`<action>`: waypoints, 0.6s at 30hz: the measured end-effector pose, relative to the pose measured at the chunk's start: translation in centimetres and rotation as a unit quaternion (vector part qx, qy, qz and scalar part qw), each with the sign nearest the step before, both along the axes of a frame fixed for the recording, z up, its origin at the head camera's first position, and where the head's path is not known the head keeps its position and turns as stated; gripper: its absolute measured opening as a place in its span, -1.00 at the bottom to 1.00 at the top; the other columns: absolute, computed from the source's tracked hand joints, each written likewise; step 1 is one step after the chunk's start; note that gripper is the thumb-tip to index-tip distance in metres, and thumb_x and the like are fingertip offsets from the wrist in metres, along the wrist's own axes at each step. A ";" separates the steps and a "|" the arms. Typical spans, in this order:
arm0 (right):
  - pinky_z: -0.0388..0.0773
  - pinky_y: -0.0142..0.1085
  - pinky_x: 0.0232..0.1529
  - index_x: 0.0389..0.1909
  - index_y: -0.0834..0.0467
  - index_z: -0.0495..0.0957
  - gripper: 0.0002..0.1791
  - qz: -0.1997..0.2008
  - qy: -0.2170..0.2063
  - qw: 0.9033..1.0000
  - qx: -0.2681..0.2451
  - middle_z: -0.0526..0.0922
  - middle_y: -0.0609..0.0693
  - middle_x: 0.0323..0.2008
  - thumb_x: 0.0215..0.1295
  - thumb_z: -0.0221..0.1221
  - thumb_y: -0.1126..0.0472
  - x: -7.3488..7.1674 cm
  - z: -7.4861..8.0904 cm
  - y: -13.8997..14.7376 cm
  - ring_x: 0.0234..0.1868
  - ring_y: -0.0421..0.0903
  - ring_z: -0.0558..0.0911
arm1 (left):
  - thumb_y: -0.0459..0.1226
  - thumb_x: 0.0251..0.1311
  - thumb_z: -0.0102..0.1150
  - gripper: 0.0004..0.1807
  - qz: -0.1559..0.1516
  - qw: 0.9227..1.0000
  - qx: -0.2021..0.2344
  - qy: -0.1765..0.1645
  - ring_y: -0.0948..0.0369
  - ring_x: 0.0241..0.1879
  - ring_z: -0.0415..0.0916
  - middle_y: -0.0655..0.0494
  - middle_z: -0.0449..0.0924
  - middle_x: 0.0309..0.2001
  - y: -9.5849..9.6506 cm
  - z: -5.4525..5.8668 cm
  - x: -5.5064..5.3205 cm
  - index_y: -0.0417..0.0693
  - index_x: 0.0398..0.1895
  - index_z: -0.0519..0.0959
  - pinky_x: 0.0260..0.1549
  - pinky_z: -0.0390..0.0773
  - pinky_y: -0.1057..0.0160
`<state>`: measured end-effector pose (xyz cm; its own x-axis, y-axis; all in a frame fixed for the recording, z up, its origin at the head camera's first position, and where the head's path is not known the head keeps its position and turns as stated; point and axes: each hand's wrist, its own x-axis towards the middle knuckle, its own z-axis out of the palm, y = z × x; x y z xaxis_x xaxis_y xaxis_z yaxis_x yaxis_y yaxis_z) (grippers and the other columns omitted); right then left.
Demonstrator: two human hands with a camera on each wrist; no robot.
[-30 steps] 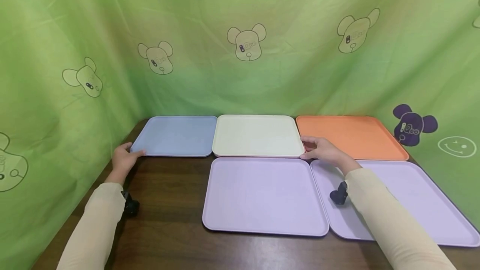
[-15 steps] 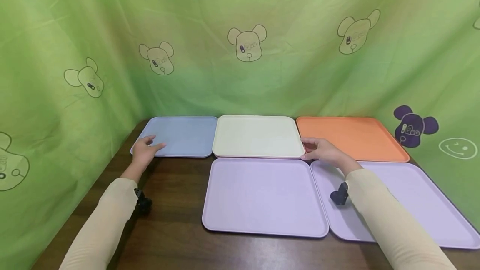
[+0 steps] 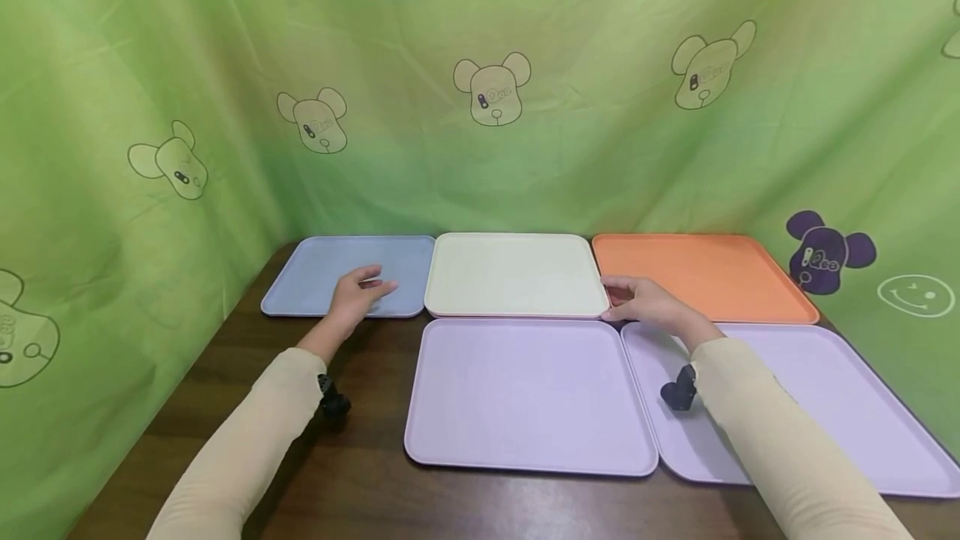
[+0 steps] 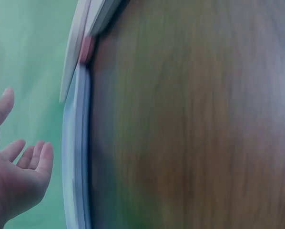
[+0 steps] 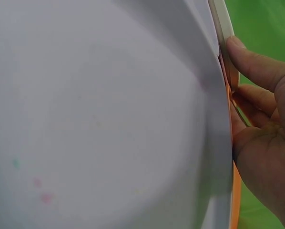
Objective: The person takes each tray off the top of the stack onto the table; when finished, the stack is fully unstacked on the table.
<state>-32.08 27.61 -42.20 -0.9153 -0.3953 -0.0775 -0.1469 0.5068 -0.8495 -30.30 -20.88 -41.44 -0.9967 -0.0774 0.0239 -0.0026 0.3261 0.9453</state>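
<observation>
My left hand [image 3: 352, 300] is over the front part of the blue tray [image 3: 315, 277], with fingers loosely bent and nothing held. In the left wrist view, the left hand [image 4: 21, 183] has its fingers spread apart, beside the blue tray's edge [image 4: 79, 157]. At the cream-white tray [image 3: 517, 273], my right hand [image 3: 651, 305] holds the front right corner. The right wrist view shows the thumb [image 5: 242, 57] on that tray's rim [image 5: 224, 28] and the other fingers along its side. A thin pink-red edge [image 4: 86, 50] shows beneath the white tray.
An orange tray [image 3: 690, 269] adjoins the white one on the right. Two lilac trays [image 3: 528, 398] form the front row, the right one [image 3: 810, 407] partly under my right forearm. The dark wooden table [image 3: 330, 473] meets green cloth [image 3: 390, 148] behind and at both sides.
My left hand has left the blue tray's left front corner and moved right across its front part. The right hand stays at the white tray's corner. The trays keep their places.
</observation>
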 end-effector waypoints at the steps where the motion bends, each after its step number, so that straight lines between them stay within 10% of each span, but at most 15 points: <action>1: 0.21 -0.02 0.29 0.41 0.48 0.05 -0.08 0.000 -0.001 1.000 -0.003 0.22 0.43 0.34 0.14 0.35 0.32 0.0 -0.1 0.0 0.37 0.27 0.22 | -0.23 0.23 0.30 -0.30 -0.007 1.000 -0.001 0.000 -0.08 0.25 0.33 -0.28 0.33 0.29 0.6 -0.1 -0.1 -0.31 0.37 0.29 0.07 0.48 0.01; 18: 0.25 -0.05 0.26 0.39 0.52 0.05 -0.13 0.004 0.006 1.000 -0.010 0.21 0.46 0.32 0.16 0.32 0.36 -0.1 -0.2 0.0 0.35 0.29 0.23 | -0.14 0.20 0.33 -0.22 -0.039 0.997 -0.070 0.001 -0.05 0.24 0.35 -0.19 0.36 0.28 5.8 -0.9 -1.3 -0.25 0.41 0.24 0.10 0.45 0.04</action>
<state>-32.18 27.60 -42.40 -0.9130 -0.4038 -0.0575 -0.1619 0.4882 -0.8576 -31.57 -15.10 -42.37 -0.9995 0.0056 0.0318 0.0309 0.4545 0.8902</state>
